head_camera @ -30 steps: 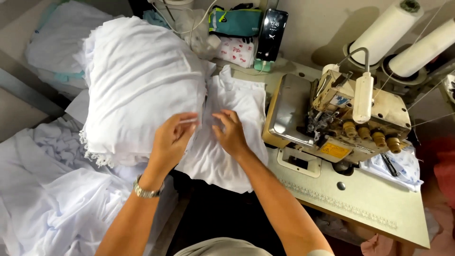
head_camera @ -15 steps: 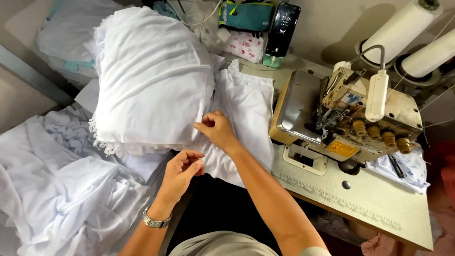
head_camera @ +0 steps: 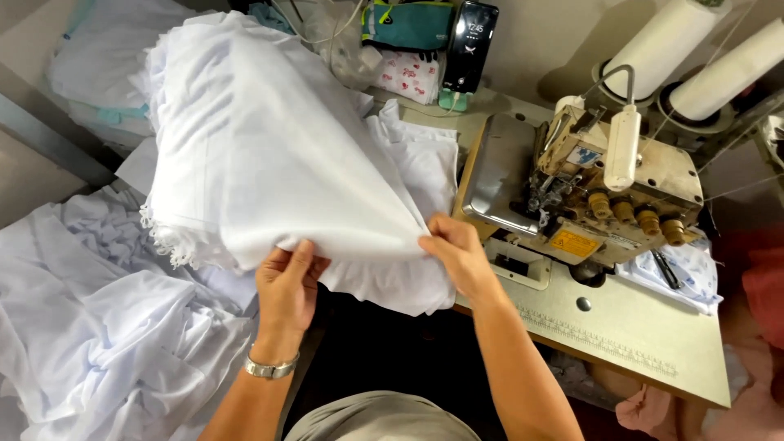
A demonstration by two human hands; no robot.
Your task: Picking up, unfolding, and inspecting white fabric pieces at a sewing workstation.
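Note:
A thick stack of white fabric pieces (head_camera: pixel 253 147) lies on the table left of a sewing machine (head_camera: pixel 600 192). My left hand (head_camera: pixel 287 287), with a metal wristwatch, grips the near edge of the top white piece from below. My right hand (head_camera: pixel 459 255) pinches the same edge further right, close to the machine's metal bed. The piece is stretched between both hands and lifted off another white piece (head_camera: pixel 420 167) lying flat beneath it.
A heap of crumpled white cloth (head_camera: pixel 98 327) fills the lower left. Two large white thread cones (head_camera: pixel 694 57) stand behind the machine. A phone (head_camera: pixel 472 37) on a stand and a green pouch (head_camera: pixel 408 23) sit at the back. The beige table (head_camera: pixel 637 335) extends right.
Both hands have drawn back toward me and spread apart along the fabric edge. The top white piece is now lifted and pulled toward the table's near edge.

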